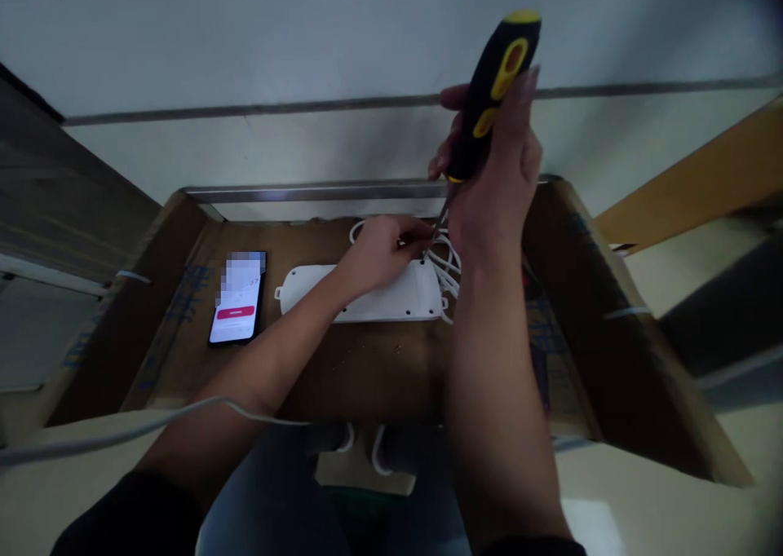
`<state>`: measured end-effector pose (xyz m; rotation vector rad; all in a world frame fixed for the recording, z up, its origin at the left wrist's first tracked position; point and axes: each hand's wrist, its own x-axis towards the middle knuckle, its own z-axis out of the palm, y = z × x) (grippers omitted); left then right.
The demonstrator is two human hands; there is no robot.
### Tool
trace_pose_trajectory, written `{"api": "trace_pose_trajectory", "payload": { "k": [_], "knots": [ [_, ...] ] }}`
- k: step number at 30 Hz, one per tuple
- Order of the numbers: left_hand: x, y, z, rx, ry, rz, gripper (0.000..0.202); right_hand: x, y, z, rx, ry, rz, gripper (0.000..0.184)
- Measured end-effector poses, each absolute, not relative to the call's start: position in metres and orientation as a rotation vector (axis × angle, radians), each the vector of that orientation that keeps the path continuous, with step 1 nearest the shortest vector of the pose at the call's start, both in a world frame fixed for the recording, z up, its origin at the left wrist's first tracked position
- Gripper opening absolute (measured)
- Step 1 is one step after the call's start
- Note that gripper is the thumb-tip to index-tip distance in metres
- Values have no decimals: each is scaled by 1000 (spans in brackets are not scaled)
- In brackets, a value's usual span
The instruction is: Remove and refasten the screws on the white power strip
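Note:
A long white power strip (pixel 391 297) lies lengthwise with its underside up and dark screw holes showing. My right hand (pixel 498 177) is wrapped around the black and yellow handle of a screwdriver (pixel 497 83). The tool leans, its handle up and to the right, and its thin shaft points down to a hole near the strip's upper right corner. Above the strip, my left hand (pixel 380 246) has its thumb and forefinger closed at the lower part of the shaft. Its other fingers are partly hidden. White cable (pixel 449 258) is coiled behind and to the right of the strip.
A lit phone (pixel 236 299) lies left of the strip. Brown cardboard (pixel 367 377) lines the work surface, with raised sides (pixel 636 360) left and right. Tiny bits (pixel 397 349) lie in front of the strip. A pale cable (pixel 152 416) crosses at the lower left. A white panel (pixel 306 148) stands behind.

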<state>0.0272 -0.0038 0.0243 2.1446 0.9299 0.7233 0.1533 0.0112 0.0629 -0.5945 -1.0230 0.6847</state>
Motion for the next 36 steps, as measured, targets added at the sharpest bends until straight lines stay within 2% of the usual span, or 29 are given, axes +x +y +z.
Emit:
{"api": "trace_pose_trajectory", "payload": {
  "k": [5,7,9,11,17,21,26,30,36],
  "knots": [
    [22,2,17,2068,859,759,15,147,2,68,-606,-993,639,60],
    [22,-1,10,2081,841,799,22,146,-3,69,-627,-967,602,60],
    [21,-7,3,2160,817,789,39,148,-6,68,-643,-944,580,60],
    [20,-12,-3,2293,857,632,55,150,-5,65,-673,-952,603,59],
    [21,-15,-7,2340,898,461,56,149,12,69,-693,-982,820,66],
    [21,-13,-6,2316,922,500,56,147,0,78,-652,-1160,951,57],
    [23,-14,-3,2304,953,498,53,145,-13,79,-716,-967,772,64],
    [23,-13,-3,2274,951,498,54,146,5,66,-656,-746,403,65],
    [22,-12,-6,2305,919,537,50,149,10,53,-748,-798,304,63]
  ]
}}
